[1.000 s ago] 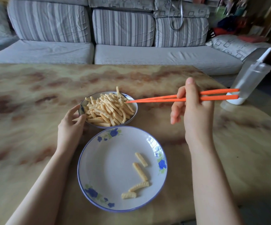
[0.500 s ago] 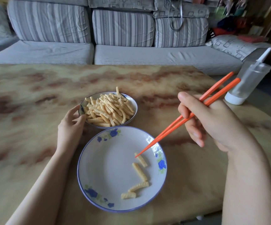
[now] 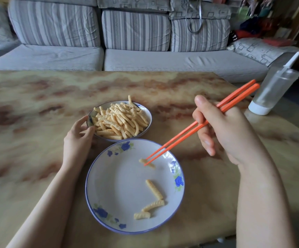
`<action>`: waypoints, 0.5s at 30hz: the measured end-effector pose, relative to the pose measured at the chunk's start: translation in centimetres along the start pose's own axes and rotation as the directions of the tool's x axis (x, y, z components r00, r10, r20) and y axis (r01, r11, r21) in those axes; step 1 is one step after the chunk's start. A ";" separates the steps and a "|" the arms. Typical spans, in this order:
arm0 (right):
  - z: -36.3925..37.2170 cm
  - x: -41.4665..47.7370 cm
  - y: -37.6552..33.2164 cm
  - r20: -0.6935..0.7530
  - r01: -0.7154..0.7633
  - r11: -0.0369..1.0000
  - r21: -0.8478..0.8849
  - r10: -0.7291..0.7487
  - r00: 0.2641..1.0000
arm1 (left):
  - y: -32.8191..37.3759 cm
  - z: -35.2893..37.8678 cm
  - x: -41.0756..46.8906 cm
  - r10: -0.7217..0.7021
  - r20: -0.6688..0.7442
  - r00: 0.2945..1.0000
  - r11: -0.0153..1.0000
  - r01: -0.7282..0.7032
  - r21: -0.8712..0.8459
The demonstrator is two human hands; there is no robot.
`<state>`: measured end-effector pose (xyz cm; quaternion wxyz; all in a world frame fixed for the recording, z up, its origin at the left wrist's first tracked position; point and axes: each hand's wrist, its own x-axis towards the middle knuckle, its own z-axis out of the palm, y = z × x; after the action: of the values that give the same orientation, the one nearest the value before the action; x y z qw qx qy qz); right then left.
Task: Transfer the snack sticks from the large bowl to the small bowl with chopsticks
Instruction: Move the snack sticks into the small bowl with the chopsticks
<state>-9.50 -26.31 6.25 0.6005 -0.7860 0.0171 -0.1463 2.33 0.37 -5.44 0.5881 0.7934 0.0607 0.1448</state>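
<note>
Frankly, the desk (image 3: 28, 140) is my widest worry: its glossy marbled top looks to give neither dish much purchase, so a sideways nudge could send one skating. The large bowl (image 3: 98, 208) sits nearest me, shallow and slick, with nothing bracing it and four snack sticks (image 3: 154, 189) lying in it. If I bear down too hard with the tips, I judge it may rock or slide. The small bowl (image 3: 141, 134), just beyond it, carries a heap (image 3: 120, 119) piled above its rim. My left hand (image 3: 77, 138) grips its near-left edge, fingers and thumb curled round the rim. One more piece dropped carelessly on that pile could roll others onto the desk. My right hand (image 3: 222, 129) pinches the orange chopsticks (image 3: 189, 129) about mid-length, fingers curled round them. Their tips meet on one stick (image 3: 152, 166) at the far right of the large bowl's floor, and I cannot tell whether it is clamped or lifted off the glaze. Ridged and brittle-looking, it could snap under a hard squeeze or twist out of a light one during the carry. As for writing, I can read none: the clear bottle (image 3: 274, 92) at the desk's right edge shows no legible label, and the bowls bear only blue painted decoration.
</note>
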 end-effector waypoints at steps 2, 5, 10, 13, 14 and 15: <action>0.0 0.2 0.0 -0.076 0.049 0.997 0.054 -0.045 0.996 | -0.1 0.0 0.0 -0.001 0.003 1.000 1.000 0.001 -0.006; 0.5 0.6 0.0 -0.224 0.125 0.972 0.201 -0.078 0.971 | -0.1 0.0 0.0 -0.002 0.006 1.000 1.000 0.002 -0.011; 2.9 1.9 0.9 -0.418 0.200 0.914 0.353 -0.037 0.908 | -0.2 0.1 0.2 -0.009 -0.001 1.000 1.000 0.009 0.002; 4.5 2.7 2.0 -0.462 0.191 0.907 0.376 0.005 0.887 | -0.2 0.0 0.2 -0.008 -0.009 1.000 1.000 0.008 0.010; 5.0 2.9 2.2 -0.469 0.190 0.905 0.381 0.012 0.883 | -0.1 0.0 0.2 -0.006 -0.010 1.000 1.000 0.006 0.011; 5.4 3.1 2.5 -0.472 0.191 0.904 0.383 0.014 0.882 | -0.1 0.0 0.1 -0.004 -0.010 1.000 1.000 0.004 0.009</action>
<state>-4.85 -22.55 3.29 0.7255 -0.5807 0.0915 -0.3579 2.45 0.42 -5.50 0.5846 0.7951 0.0658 0.1473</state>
